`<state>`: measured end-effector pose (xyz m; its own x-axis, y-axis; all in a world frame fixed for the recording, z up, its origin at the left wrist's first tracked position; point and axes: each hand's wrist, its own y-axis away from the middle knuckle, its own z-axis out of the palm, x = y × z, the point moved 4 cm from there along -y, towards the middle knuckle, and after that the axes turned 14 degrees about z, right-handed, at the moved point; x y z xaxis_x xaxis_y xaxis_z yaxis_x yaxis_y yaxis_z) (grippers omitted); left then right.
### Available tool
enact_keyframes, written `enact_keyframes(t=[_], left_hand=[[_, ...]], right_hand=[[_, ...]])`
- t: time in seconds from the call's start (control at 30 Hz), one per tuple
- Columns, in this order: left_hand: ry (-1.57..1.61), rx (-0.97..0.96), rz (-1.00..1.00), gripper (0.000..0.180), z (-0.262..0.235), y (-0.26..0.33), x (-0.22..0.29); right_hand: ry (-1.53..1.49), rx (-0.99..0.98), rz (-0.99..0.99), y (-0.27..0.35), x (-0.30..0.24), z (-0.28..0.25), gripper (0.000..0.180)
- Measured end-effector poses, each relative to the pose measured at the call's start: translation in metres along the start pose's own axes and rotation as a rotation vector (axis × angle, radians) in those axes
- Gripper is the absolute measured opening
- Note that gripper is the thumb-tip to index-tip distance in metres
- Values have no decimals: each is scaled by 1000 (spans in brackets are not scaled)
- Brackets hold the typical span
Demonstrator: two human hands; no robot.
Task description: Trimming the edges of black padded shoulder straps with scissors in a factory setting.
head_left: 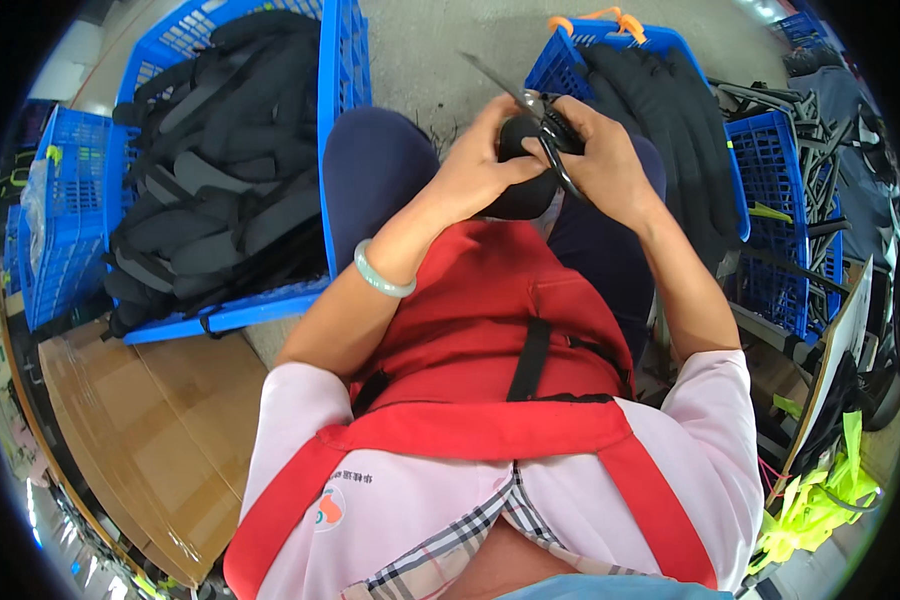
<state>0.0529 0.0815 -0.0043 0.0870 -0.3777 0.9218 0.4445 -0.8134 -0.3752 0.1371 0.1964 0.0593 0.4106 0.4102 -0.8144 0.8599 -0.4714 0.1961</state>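
Left hand: we see the left hand (pixel 475 160) curled around a rounded black padded piece (pixel 520 185), fingers wrapped onto its top and near side, thumb across the front.
Right hand: the right hand (pixel 602 160) closes on the same black padded piece from the other side, fingers bent inward; a thin dark strap (pixel 558 165) runs under these fingers and down over the piece.
Scissors: a slim pair of scissors (pixel 505 82) juts up and to the left from between the 2 hands; we cannot tell which hand grips it.
Where the piece is: it sits above the lap, between the knees, just over the upper edge of the red apron (pixel 490 320).
Wrist: a pale green bangle (pixel 382 273) circles the left wrist.
Left crate: a big blue plastic crate (pixel 342 90) stands on the floor to the left, filled with stacked black and grey padded strap pieces (pixel 220 170).
Far-left crate: 1 more blue crate (pixel 65 220) stands beside it; its contents are too small to tell.
Right crate: a blue crate (pixel 560 60) ahead on the right holds a heap of black padded pieces (pixel 680 130); orange loops (pixel 600 18) rest on its far rim.
Further right: more blue crates (pixel 770 170) stand with dark metal frames (pixel 810 130) over them.
Floor: flat cardboard (pixel 160 430) lies at lower left; yellow-green straps (pixel 820 490) lie at lower right.
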Motion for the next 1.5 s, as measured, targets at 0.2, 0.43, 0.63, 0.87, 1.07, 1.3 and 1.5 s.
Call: enact_keyframes(t=[0.2, 0.43, 0.63, 0.87, 1.07, 1.3, 1.5], left_hand=[[111, 167, -161, 17, -32, 15, -4], [684, 295, -62, 32, -14, -5, 20], [643, 412, -23, 31, -36, 3, 22], [714, 435, -129, 17, -23, -1, 24], [565, 471, -60, 18, -37, 2, 20], [677, 487, -35, 30, -51, 2, 15], [667, 488, -61, 31, -46, 3, 15]], right_hand=[[-671, 402, -52, 6, -6, -55, 14], [-894, 71, 228, 32, -6, 38, 14], [-885, -58, 221, 20, 5, 52, 17], [-840, -48, 236, 9, 9, 55, 18], [-622, -251, 327, 15, 11, 51, 29], [-227, -241, 198, 53, 35, 21, 48], [-126, -270, 297, 55, 33, 26, 68]])
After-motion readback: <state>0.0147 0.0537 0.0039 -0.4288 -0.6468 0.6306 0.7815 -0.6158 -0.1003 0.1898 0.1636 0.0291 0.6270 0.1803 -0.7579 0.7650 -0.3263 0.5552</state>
